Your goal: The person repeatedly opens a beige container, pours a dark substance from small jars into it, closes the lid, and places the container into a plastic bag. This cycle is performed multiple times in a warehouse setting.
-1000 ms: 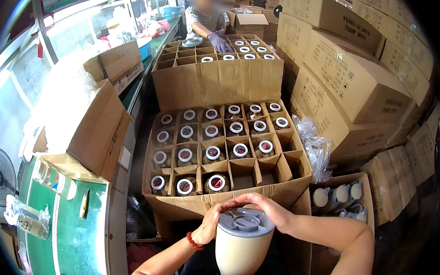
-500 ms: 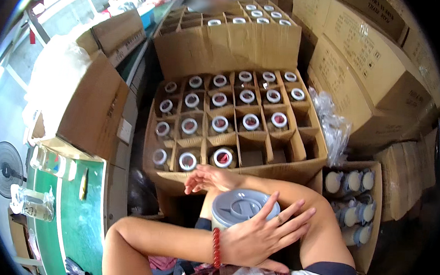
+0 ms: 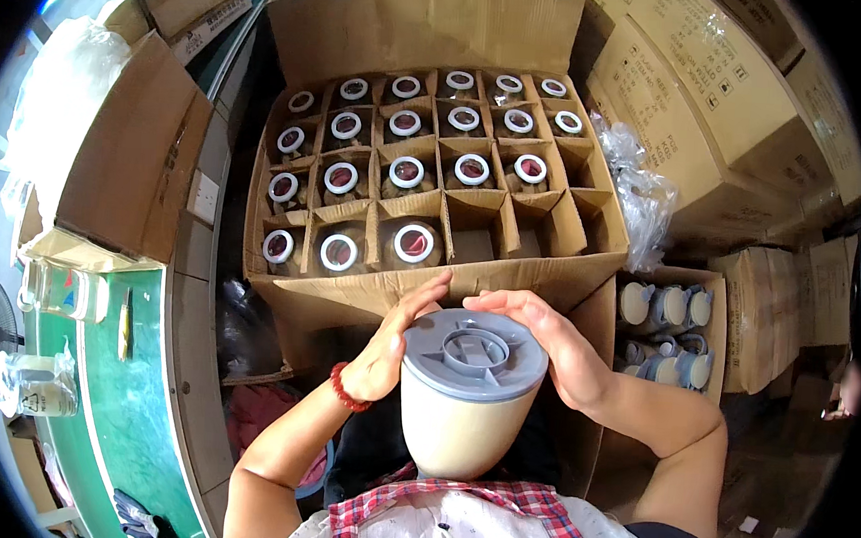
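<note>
A cream pot with a grey-blue lid stands tilted in front of my chest, its round raised centre facing up. My left hand lies along the left side of the lid, fingers stretched forward and palm turned inward; a red bead bracelet circles that wrist. On the other side, my right hand curves loosely beside the lid's far right rim, with its fingers extended. Both hands are beside the lid; how firmly they touch it cannot be made out. The pot's base is hidden near my clothing.
Ahead, a divided carton holds several glass jars with white rims. A smaller carton of light-lidded jugs stands right, below stacked cartons. On the left, a green table carries a knife and clear containers.
My forearms have uncrossed: the left hand moved to the lid's left side, the right hand to its right. The pot now shows more of its cream body, and the view has shifted.
</note>
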`<control>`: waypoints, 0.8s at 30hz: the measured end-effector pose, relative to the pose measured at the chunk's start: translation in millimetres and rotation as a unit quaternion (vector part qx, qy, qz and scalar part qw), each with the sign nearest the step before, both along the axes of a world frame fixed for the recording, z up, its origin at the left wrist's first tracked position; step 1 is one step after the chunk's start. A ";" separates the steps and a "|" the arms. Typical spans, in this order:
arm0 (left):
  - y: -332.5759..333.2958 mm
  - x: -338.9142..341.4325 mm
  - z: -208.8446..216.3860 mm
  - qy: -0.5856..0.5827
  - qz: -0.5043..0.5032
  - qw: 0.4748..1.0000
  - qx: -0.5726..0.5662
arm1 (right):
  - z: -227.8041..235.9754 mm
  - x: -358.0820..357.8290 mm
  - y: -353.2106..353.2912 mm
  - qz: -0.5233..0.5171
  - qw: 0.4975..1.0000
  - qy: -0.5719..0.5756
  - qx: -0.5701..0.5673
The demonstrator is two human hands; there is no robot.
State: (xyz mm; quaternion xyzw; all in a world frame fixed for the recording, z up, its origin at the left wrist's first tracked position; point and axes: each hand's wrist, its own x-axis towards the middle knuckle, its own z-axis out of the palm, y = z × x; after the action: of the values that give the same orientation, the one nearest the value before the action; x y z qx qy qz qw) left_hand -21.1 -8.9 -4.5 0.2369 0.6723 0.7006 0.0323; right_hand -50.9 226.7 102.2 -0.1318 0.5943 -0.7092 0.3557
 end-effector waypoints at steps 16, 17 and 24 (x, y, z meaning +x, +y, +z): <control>-83.9 -30.8 78.1 -0.100 0.374 0.913 0.131 | -115.6 -136.8 -59.8 0.127 0.879 0.432 0.155; -83.7 -34.6 73.9 -0.163 0.422 0.836 0.310 | -121.8 -145.1 -51.8 0.139 0.724 0.621 0.266; -78.9 -2.7 -30.5 -0.286 0.276 0.787 0.472 | -158.6 -171.1 -82.3 0.231 0.610 0.718 0.244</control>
State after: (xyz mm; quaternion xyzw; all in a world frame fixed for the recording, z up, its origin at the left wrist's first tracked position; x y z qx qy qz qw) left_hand -23.7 -87.8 -35.0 -0.1841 0.2541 0.9455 -0.0875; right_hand -222.0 144.4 -56.4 -0.6398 0.7604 -0.1107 -0.0141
